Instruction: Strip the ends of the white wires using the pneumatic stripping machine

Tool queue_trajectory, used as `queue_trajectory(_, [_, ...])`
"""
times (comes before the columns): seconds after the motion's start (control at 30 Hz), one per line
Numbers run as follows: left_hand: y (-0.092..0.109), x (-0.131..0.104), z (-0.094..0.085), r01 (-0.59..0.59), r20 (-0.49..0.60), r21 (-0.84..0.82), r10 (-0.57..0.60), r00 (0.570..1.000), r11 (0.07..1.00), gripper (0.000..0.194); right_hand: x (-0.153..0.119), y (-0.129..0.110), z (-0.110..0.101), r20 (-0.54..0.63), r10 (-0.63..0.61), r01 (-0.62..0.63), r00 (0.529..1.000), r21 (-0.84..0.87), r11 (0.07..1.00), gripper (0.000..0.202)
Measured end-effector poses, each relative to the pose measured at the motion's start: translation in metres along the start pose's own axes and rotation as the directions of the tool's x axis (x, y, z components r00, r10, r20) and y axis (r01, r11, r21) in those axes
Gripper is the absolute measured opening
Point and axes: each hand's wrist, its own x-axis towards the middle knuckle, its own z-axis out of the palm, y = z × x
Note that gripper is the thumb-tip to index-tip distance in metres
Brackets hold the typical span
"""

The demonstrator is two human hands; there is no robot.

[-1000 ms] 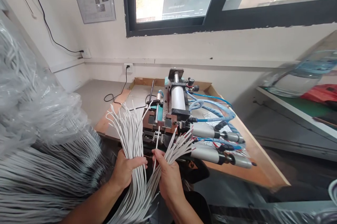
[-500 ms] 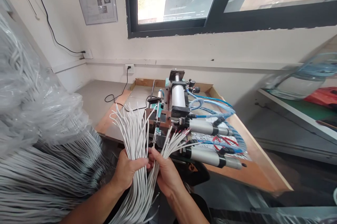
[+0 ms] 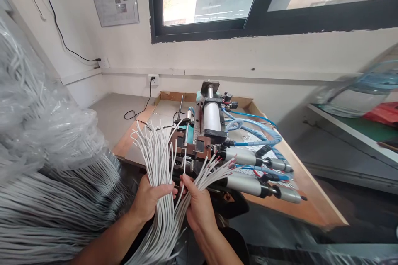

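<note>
My left hand (image 3: 152, 198) is closed around a thick bundle of white cables (image 3: 155, 157), their upper ends fanned out. In my right hand (image 3: 199, 203) is a smaller bunch of white cables (image 3: 211, 173), several with reddish wire tips. Between its thumb and fingers, my right hand also pinches a single white cable (image 3: 185, 163) that points up at the machine. Just beyond the hands stands a pneumatic machine (image 3: 212, 115) with silver cylinders and brown clamping blocks (image 3: 199, 144). Both bunches join below the hands and hang toward the bottom edge.
To the left is a large heap of grey-white cables (image 3: 56, 211), partly under clear plastic wrap (image 3: 49, 115). A wooden-edged tray (image 3: 314, 190) surrounds the machine, with blue air hoses (image 3: 258, 132) at its right. A shelf at right (image 3: 351, 130) holds a big clear bottle (image 3: 354, 95).
The machine's front cylinder rods have shifted to the right and its brown blocks stand further apart. The single cable has come away from the blocks, and the right-hand bunch leans further right.
</note>
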Motion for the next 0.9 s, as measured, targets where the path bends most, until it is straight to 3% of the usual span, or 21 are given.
queue_trajectory(0.17, [0.005,0.002,0.002,-0.015,-0.010,-0.015,0.015,1.000,1.000,0.014,0.000,-0.006,0.011,0.020,0.119,-0.121,0.993,0.074,0.990,0.024])
queue_trajectory(0.43, [0.000,0.001,0.001,-0.047,-0.015,0.009,0.047,0.999,0.999,0.011,-0.001,-0.008,0.013,-0.001,0.128,-0.127,0.992,0.072,0.989,0.025])
queue_trajectory(0.57, [-0.003,0.000,0.003,-0.080,0.013,0.030,0.079,0.997,0.996,0.009,-0.002,-0.005,0.007,0.143,0.158,-0.160,0.977,0.004,0.987,0.025])
queue_trajectory(0.67, [-0.007,0.000,0.003,-0.142,0.043,0.073,0.140,0.989,0.987,0.011,-0.006,-0.001,0.002,0.205,0.095,-0.082,0.974,-0.073,0.994,0.024])
queue_trajectory(0.9, [-0.011,0.000,-0.003,-0.145,0.015,0.156,0.144,0.989,0.977,0.011,-0.012,0.008,-0.002,0.043,-0.171,0.175,0.984,-0.117,0.978,0.023])
